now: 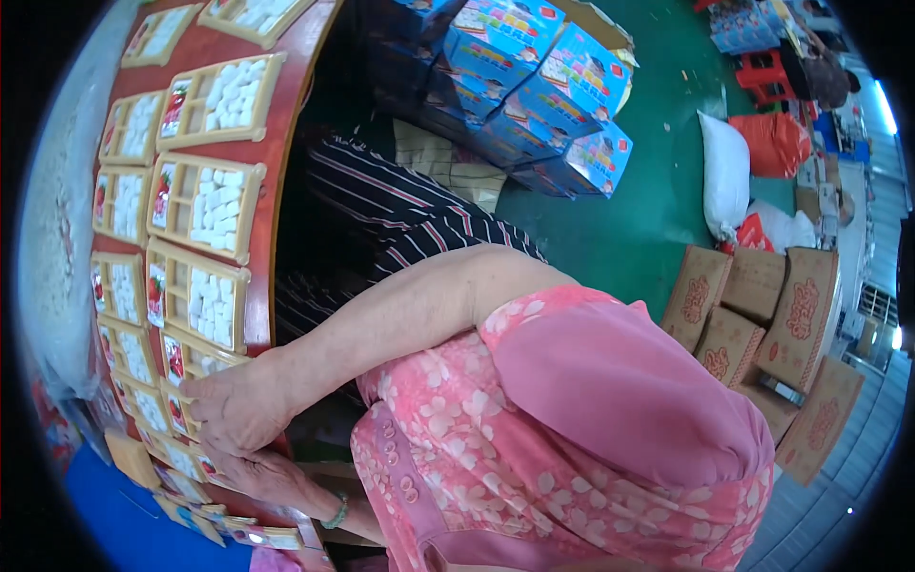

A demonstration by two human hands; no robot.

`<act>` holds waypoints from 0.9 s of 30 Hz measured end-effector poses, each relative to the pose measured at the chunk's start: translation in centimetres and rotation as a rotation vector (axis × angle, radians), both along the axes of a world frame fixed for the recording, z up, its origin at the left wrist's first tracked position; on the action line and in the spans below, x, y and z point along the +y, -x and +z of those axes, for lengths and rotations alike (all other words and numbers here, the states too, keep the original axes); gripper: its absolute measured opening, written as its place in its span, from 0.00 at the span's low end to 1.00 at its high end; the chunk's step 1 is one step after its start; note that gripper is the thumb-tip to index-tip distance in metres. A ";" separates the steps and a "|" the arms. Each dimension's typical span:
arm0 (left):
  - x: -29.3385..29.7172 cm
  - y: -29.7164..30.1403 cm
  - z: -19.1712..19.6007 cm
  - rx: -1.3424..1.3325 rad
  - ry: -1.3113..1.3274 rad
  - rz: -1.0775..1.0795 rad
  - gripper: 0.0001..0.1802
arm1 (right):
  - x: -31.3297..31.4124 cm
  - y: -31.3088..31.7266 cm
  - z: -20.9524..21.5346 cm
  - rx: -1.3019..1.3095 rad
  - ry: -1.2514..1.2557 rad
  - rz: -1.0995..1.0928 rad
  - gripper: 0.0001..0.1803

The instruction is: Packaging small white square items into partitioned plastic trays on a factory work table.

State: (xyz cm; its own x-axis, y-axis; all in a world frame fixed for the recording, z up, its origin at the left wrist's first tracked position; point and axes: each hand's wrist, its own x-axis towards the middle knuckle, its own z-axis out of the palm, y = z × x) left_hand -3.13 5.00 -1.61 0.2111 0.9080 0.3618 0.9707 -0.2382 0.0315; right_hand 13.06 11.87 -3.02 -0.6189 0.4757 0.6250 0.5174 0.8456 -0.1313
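Note:
My right hand (240,405) reaches over a cream compartment tray (207,357) on the red-brown table (286,143). Its fingers are bent and close together, their tips partly hidden, so what they hold does not show. Below it is my left hand (267,477), with a green bead bracelet (336,512) at the wrist. The left fingers are mostly covered by the right hand. Beside them, similar trays stand in rows, such as a filled tray (202,203). Small white blocks (216,207) fill their wide compartments, and red printed pieces (162,195) lie along one side.
Blue printed boxes (524,105) are stacked on the green floor (667,157). Brown cartons (753,324) stand at the right, near a white sack (722,172) and a red bag (770,143). Another person (820,76) is far off at upper right. Clear plastic sheeting (52,229) hangs at the left.

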 end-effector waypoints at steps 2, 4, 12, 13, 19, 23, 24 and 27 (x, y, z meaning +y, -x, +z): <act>0.0 0.2 0.1 0.000 0.013 -0.022 0.24 | 0.2 0.5 -0.5 0.024 -0.023 -0.033 0.08; 0.2 0.0 0.0 0.003 0.026 -0.034 0.23 | -0.1 1.5 -0.9 0.050 -0.047 -0.058 0.08; 0.5 -1.0 0.6 -0.125 -0.041 -0.036 0.25 | -0.1 -0.2 0.6 0.072 0.096 0.049 0.11; 0.4 -1.3 0.9 -0.125 -0.048 -0.035 0.25 | -0.1 -0.3 0.6 0.072 0.089 0.050 0.11; 0.0 -1.4 0.9 -0.036 -0.130 -0.027 0.24 | -0.1 0.0 0.3 0.112 0.066 0.000 0.08; 0.2 -1.6 1.0 -0.037 -0.115 -0.026 0.22 | -0.5 -0.7 1.0 0.129 0.075 0.022 0.09; 0.4 -1.4 0.8 -0.010 -0.156 -0.053 0.22 | -0.5 -0.7 1.2 0.127 0.057 -0.002 0.09; 0.3 0.1 -0.2 -0.127 -0.062 -0.022 0.23 | -0.3 -0.2 1.6 0.062 0.036 -0.058 0.07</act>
